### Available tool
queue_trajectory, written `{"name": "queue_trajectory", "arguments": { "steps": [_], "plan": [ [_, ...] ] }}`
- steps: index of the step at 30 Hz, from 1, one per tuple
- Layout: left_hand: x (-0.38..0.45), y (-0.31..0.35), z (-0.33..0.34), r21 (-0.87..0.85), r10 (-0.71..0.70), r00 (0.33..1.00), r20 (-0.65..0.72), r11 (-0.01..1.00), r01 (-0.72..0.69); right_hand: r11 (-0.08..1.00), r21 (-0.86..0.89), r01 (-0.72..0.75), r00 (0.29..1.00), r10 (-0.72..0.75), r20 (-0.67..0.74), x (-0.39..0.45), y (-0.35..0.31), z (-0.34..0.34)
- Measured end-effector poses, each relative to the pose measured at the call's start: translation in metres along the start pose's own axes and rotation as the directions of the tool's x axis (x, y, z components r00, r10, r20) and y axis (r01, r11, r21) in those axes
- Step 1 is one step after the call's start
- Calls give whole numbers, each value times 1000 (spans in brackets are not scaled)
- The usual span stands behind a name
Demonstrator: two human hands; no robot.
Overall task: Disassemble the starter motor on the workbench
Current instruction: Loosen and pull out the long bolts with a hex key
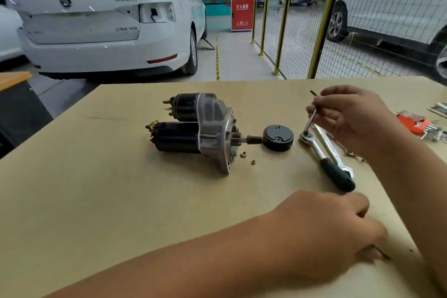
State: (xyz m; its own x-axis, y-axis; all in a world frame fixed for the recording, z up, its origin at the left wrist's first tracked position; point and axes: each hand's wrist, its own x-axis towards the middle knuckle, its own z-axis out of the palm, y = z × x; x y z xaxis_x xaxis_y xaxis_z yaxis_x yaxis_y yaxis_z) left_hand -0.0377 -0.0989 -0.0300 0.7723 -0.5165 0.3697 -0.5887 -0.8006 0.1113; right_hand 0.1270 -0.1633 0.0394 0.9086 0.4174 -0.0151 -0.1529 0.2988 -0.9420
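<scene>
We are keeping the starter motor (193, 129) at frame centre, its black cap (278, 138) already off; our left hand (338, 230), lower right, is curling loosely, gripping nothing visible; our right hand (348, 113) is pinching a long bolt (312, 113), probably setting it aside next

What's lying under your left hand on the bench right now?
A thin dark rod tip pokes out past the left hand by its fingertips, on the workbench. The hand covers the rest, so its length and any other part beneath cannot be seen.
</scene>
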Motion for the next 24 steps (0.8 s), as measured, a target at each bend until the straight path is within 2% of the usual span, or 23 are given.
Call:
{"name": "queue_trajectory", "arguments": {
  "steps": [2, 4, 7, 9, 15, 18, 19, 21, 24],
  "plan": [
    [-8, -11, 3, 56, -37, 997, -66, 998, 41, 1000, 25, -4, 1000, 4, -8, 1, 4, 1],
    [-16, -31, -2, 57, -152, 970, -188, 985, 165, 995, 97, 3, 1000, 0, -31, 2, 8, 3],
    [-25, -66, -19, -131, -409, 861, -301, 912, 388, 975, 220, 27, 996, -7, -89, 3, 12, 4],
    [-24, -76, -22, -163, -471, 821, -323, 882, 442, 962, 273, 29, 996, -4, -92, 4, 15, 5],
    [-13, -61, -3, 23, -425, 895, -132, 902, 431, 960, 269, 81, 993, -54, -109, -3, 21, 18],
    [-12, -53, -9, 47, -452, 879, -153, 885, 463, 976, 180, 121, 990, -107, -87, -11, 25, 26],
    [-16, -51, -17, 36, -422, 877, -229, 897, 441, 978, 156, 140, 989, -129, -78, -15, 27, 29],
    [-31, -56, -40, 89, -273, 843, -463, 932, 350, 976, 121, 181, 983, -175, -57, -20, 31, 34],
    [-67, -93, -88, 180, -120, 661, -741, 912, 367, 974, 113, 194, 981, -191, -36, -26, 38, 42]
  ]
}}
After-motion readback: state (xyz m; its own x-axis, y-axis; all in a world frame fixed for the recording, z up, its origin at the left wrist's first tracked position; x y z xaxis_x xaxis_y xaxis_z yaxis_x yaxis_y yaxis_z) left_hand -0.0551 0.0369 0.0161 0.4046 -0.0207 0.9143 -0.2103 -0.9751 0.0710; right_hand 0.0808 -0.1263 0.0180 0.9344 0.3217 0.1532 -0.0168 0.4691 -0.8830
